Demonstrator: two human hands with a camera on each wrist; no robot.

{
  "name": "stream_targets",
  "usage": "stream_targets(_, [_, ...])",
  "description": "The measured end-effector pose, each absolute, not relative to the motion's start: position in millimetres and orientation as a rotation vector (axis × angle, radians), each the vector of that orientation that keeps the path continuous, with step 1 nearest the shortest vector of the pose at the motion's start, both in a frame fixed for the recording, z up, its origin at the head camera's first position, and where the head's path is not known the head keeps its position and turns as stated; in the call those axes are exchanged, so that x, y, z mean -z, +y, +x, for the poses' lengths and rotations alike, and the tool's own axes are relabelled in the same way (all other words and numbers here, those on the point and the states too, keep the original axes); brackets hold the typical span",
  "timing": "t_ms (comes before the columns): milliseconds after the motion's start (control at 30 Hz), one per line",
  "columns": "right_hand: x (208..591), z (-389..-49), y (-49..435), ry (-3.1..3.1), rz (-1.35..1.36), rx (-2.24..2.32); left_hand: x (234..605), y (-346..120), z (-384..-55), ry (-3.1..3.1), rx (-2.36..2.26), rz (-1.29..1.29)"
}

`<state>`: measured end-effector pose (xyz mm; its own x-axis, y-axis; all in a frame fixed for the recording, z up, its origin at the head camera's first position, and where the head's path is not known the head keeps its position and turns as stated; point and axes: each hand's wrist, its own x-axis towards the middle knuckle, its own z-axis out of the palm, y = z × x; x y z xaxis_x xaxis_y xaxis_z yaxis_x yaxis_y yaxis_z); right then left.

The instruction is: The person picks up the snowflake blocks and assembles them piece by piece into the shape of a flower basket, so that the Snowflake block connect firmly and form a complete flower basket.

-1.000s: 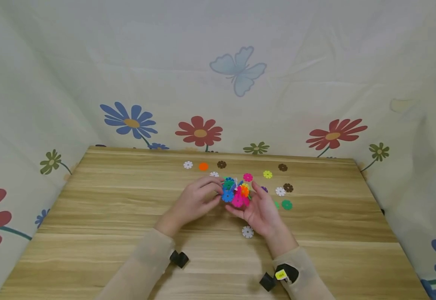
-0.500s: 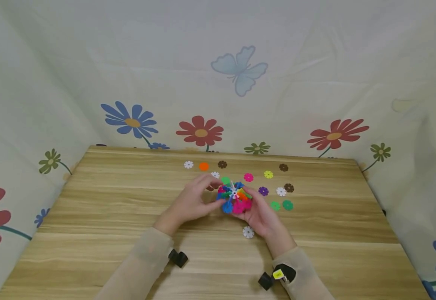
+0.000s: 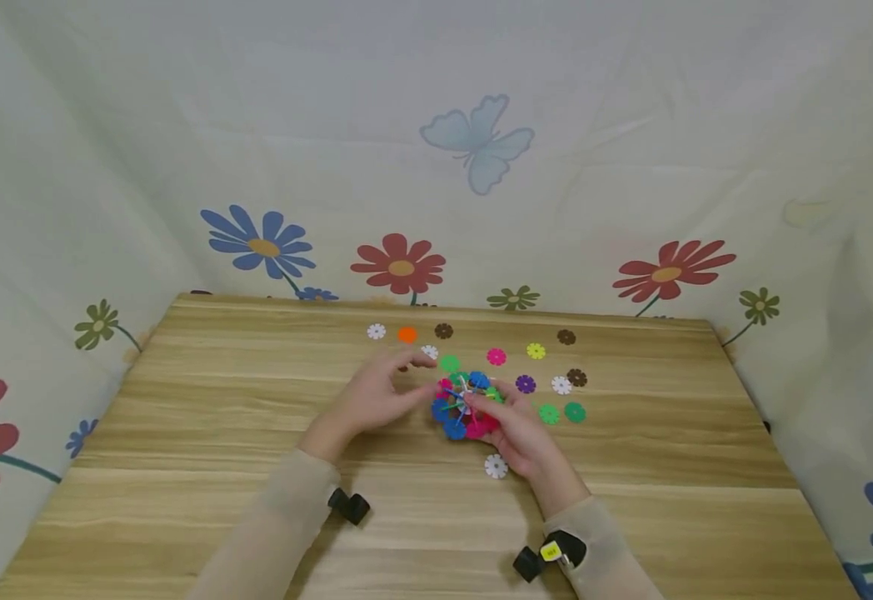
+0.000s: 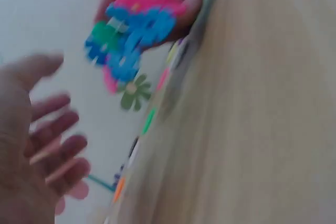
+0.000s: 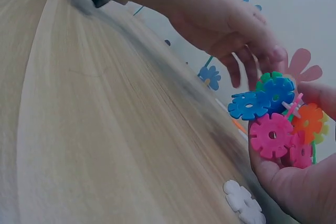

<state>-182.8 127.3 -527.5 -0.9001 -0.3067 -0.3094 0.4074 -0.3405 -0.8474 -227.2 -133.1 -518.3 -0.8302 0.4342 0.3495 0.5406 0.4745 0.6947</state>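
My right hand (image 3: 524, 433) holds a round cluster of interlocking snowflake discs (image 3: 455, 429), its thumb over the white centre in the head view. Blue, pink, green, orange and yellow discs fan out around that centre. In the right wrist view, a pink disc (image 5: 271, 135) of the cluster faces the camera above my right palm. My left hand (image 3: 372, 398) is just left of the cluster, fingers extended and thumb apart. A gap shows between my left fingers (image 4: 60, 153) and the cluster in the left wrist view.
Loose snowflake discs lie scattered behind and right of the hands, among them an orange disc (image 3: 407, 334), a purple disc (image 3: 526, 384) and a dark green disc (image 3: 575, 412). A white disc (image 3: 496, 466) lies nearer, by my right wrist. A flowered cloth (image 3: 316, 150) hangs behind the wooden table (image 3: 204, 433).
The cluster has turned so its white centre faces up, and it has come slightly nearer. My right thumb has moved over it. My left hand has let go and drawn back left.
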Motion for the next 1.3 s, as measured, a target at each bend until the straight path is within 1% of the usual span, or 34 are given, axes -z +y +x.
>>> stream_targets(100, [530, -184, 126, 1.462, 0.176, 2.263, 519, -154, -248, -2.715, 1.170, -0.493])
stream_targets(133, [531, -184, 126, 1.456, 0.181, 2.262, 521, -162, -256, -2.737, 1.130, -0.404])
stream_targets(200, [532, -185, 126, 1.442, 0.181, 2.270, 531, -177, -275, -2.776, 1.019, -0.308])
stream_targets(333, [534, -186, 130, 1.417, 0.164, 2.300, 563, -197, -317, -2.778, 0.805, -0.375])
stream_targets(467, [534, -184, 131, 1.381, 0.136, 2.304, 566, -199, -330, -2.811, 0.674, -0.432])
stream_targets(567, [533, -183, 131, 1.362, 0.103, 2.306, 547, -190, -320, -2.867, 0.649, -0.401])
stream_targets(667, [533, -184, 130, 1.359, 0.083, 2.314, 551, -190, -316, -2.880, 0.726, -0.380])
stream_targets(733, [534, -184, 130, 1.362, 0.077, 2.320, 541, -184, -304, -2.937, 0.809, -0.334])
stream_targets(833, [533, -185, 128, 1.376, 0.082, 2.330, 526, -171, -280, -2.944, 1.070, -0.336])
stream_targets(900, [534, -185, 127, 1.392, 0.088, 2.339, 497, -151, -250, -2.935, 1.315, -0.318])
stream_targets(967, [535, -185, 125, 1.404, 0.091, 2.348, 486, -139, -230, -2.854, 1.573, -0.353])
stream_targets(1067, [536, -186, 123, 1.426, 0.093, 2.356, 475, -123, -208, -2.773, 1.813, -0.373])
stream_targets(1167, [536, -185, 122, 1.443, 0.103, 2.357, 473, -113, -197, -2.760, 1.853, -0.385])
stream_targets(1300, [536, -183, 122, 1.470, 0.098, 2.361, 475, -106, -193, -2.739, 1.839, -0.440])
